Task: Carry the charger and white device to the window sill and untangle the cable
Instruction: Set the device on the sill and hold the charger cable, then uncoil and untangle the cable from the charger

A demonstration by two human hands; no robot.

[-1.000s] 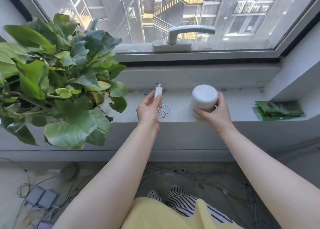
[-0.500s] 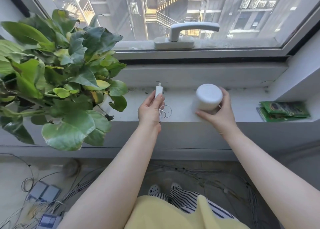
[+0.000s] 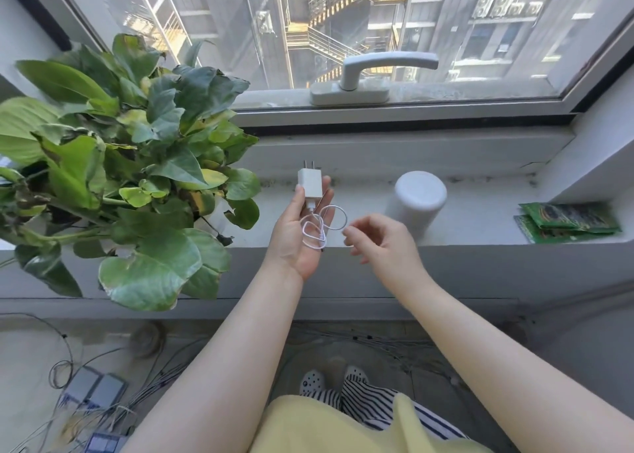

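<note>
Head view
Left hand: the left hand (image 3: 302, 233) is palm up, fingers loosely curled around the small white plastic charger block (image 3: 309, 184), metal pins pointing to 12 o'clock.
Cable: the thin white looped cable (image 3: 320, 224) lies tangled on that palm.
Right hand: the right hand (image 3: 377, 239) is at 3 o'clock from the loops, fingers half open and bent, fingertips just beside the cable; touching or not, cannot tell.
White device: the round white plastic device (image 3: 417, 202) stands upright, alone on the grey stone window sill (image 3: 480, 219), at 1 o'clock from the right hand.
Plant: the big green leafy plant (image 3: 130, 164) sits at 9 o'clock.
Packets: flat green packets (image 3: 566, 221) lie on the sill at 3 o'clock.
</note>
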